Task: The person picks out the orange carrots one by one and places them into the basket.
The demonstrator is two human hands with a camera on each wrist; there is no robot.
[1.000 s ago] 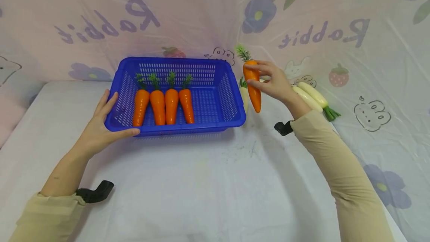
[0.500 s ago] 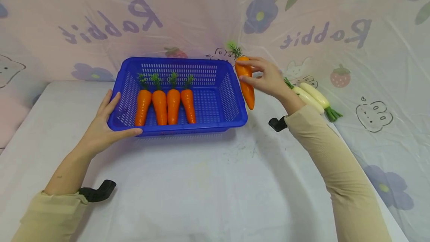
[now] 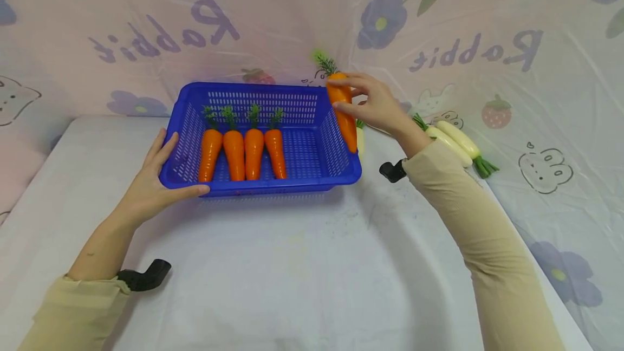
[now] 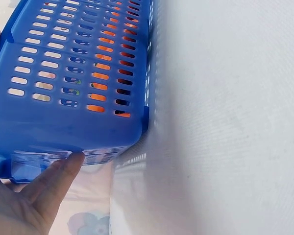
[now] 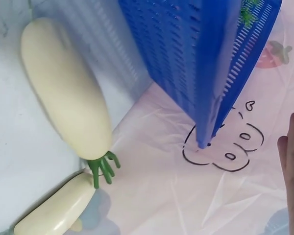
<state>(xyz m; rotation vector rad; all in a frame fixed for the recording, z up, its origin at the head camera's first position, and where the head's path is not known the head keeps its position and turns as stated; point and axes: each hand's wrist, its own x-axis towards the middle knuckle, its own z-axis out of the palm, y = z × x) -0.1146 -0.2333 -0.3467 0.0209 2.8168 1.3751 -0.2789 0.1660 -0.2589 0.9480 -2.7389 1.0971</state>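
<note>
A blue perforated basket [image 3: 273,184] stands on the table with several orange toy carrots [image 3: 234,153] lying side by side in its left half, leafy ends to the back. My left hand [image 3: 148,188] rests straight, spread fingers on the basket's left end, its thumb along the front rim. In the left wrist view, the fingers [image 4: 56,188] touch the end wall. Above the basket's right end, my right hand [image 3: 375,103] pinches another carrot [image 3: 347,129] between thumb and fingers, green top up, tip slanting down over the rim. The right wrist view barely shows that carrot.
Just right of the basket lies a white radish [image 3: 360,141], partly hidden behind the rim. Two more white radishes [image 3: 458,138] lie farther right near the table edge. A printed rabbit-pattern cloth [image 3: 292,26] hangs behind the white-covered table [image 3: 292,264].
My right hand has carried the carrot leftward and slightly up, from beside the basket to over its right rim. The left hand keeps its place on the basket.
</note>
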